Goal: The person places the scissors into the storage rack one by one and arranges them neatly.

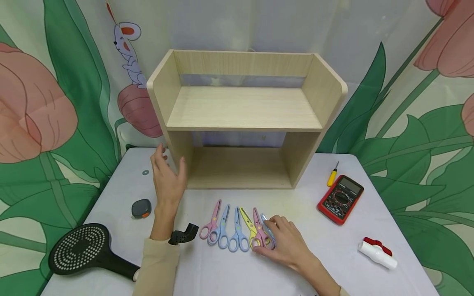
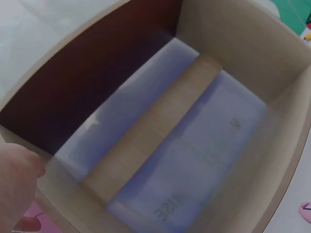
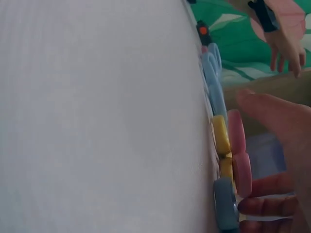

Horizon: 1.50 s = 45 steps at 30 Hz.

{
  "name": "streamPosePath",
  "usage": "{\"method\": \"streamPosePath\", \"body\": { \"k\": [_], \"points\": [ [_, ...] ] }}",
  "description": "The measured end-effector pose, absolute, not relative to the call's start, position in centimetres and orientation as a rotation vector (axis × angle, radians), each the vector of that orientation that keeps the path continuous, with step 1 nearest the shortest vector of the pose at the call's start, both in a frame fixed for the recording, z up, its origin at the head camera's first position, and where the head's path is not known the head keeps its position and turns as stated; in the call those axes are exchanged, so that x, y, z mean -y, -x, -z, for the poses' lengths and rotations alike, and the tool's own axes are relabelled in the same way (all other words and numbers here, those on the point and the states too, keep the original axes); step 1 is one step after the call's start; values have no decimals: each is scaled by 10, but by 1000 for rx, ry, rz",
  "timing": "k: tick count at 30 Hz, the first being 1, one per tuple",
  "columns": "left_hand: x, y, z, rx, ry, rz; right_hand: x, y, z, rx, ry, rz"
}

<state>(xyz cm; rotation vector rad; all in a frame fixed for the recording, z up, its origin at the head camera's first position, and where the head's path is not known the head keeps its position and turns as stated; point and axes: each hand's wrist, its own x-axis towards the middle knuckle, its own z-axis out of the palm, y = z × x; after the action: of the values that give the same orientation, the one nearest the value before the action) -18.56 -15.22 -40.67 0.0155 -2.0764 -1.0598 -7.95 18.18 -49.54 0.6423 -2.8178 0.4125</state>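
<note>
Several pairs of scissors lie in a row before the wooden shelf (image 1: 237, 109): pink scissors (image 1: 214, 220) at the left end, blue scissors (image 1: 237, 232) mid-row, then yellow scissors (image 1: 249, 222). My right hand (image 1: 286, 242) is at the row's right end, thumb spread by the second pink scissors (image 1: 258, 224). Its fingertips touch the last blue scissors (image 3: 225, 204) in the right wrist view. Beside the shelf's lower left side my left hand (image 1: 168, 181) is raised with fingers extended, holding nothing; whether it touches the panel is unclear.
Left on the white table are a tape measure (image 1: 141, 208), a black shower head (image 1: 79, 248) and a small grey washer (image 1: 145, 172). On the right lie a yellow screwdriver (image 1: 332, 176), a red multimeter (image 1: 340, 199) and a white valve with a red handle (image 1: 377, 254).
</note>
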Motion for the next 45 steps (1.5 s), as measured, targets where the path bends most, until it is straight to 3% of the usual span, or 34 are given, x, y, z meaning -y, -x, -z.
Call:
{"method": "streamPosePath", "body": {
  "k": [16, 29, 36, 45],
  "points": [
    [156, 199, 428, 2053, -34, 1101, -170, 79, 487, 2799, -684, -378],
    [155, 200, 433, 2016, -42, 1083, -134, 116, 382, 2232, -1016, -591],
    [154, 200, 434, 2024, -58, 1088, -100, 154, 324, 2117, -976, -572],
    [153, 200, 435, 2045, -70, 1069, -55, 207, 283, 2155, -874, -517]
  ]
}}
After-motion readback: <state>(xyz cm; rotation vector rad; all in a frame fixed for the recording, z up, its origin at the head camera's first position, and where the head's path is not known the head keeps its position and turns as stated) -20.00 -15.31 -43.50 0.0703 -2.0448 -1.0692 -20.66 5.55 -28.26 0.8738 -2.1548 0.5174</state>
